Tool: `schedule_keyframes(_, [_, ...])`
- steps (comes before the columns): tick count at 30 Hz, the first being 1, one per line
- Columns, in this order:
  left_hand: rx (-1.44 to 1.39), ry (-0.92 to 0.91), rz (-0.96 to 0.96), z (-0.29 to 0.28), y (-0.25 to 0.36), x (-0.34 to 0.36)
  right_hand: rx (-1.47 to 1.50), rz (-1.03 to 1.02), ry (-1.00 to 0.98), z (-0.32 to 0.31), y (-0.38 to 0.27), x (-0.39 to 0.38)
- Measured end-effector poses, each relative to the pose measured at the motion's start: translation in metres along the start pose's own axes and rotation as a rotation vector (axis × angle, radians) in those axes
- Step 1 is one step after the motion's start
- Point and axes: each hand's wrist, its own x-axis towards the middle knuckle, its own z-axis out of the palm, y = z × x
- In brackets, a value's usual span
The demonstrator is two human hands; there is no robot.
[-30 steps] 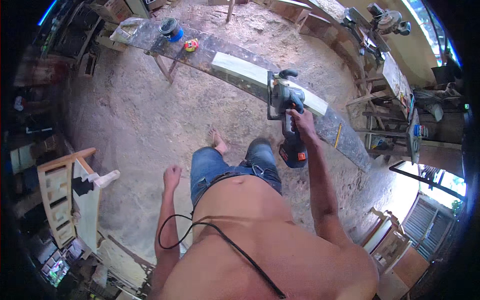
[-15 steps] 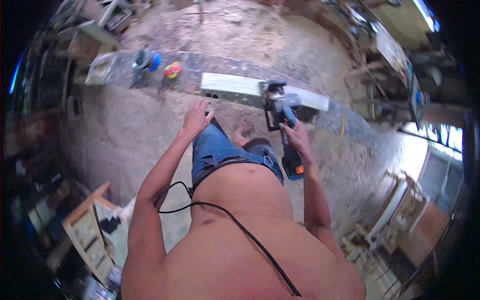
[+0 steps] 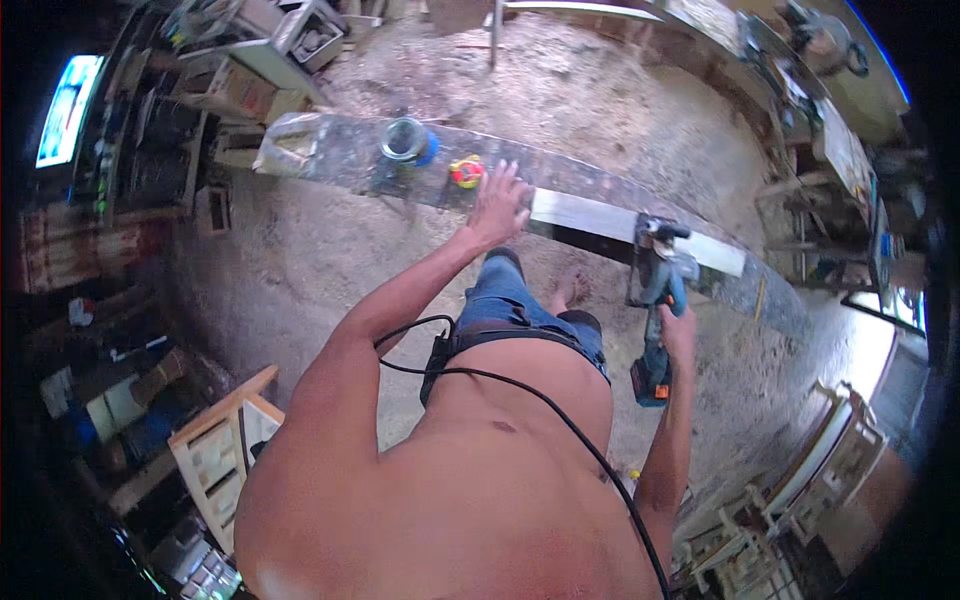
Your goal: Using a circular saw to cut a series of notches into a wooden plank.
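A pale board (image 3: 585, 212) lies along a long dark bench plank (image 3: 350, 160). My right hand (image 3: 678, 332) is closed round the handle of a blue and black cordless circular saw (image 3: 662, 262), whose front part sits over the right portion of the board. What the blade touches is hidden under the saw. At the board's left end my left hand (image 3: 497, 207) lies with fingers stretched out, partly over the end. Close beside those fingers is a red and yellow tape measure (image 3: 466, 172).
A clear jar (image 3: 404, 142) with something blue against it stands left of the tape measure. A thin yellow stick (image 3: 760, 298) lies at the plank's right. Wooden furniture frames (image 3: 225, 450) stand at lower left, others at lower right. A black cable (image 3: 540, 395) crosses my torso.
My left hand has gone from above my thigh forward to the board's left end. The saw remains in my right hand over the board. The whole view has shifted, with the bench appearing farther right.
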Motion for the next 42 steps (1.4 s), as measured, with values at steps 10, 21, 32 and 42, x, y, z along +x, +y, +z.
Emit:
schedule_keyframes(10, [0.04,0.041,-0.504,-0.076,-0.24,0.011,-0.038,0.007,0.003,0.026,-0.028,-0.01])
schedule_keyframes(21, [0.327,-0.021,-0.357,-0.092,-0.201,-0.01,0.009,0.057,0.011,0.027,-0.013,0.004])
schedule_keyframes(32, [-0.488,-0.34,-0.074,0.0,0.073,0.014,-0.008,-0.062,0.033,0.026,-0.002,-0.004])
schedule_keyframes(42, [-0.608,-0.73,-0.062,0.065,0.189,-0.054,-0.127,-0.071,-0.002,0.02,0.025,0.022])
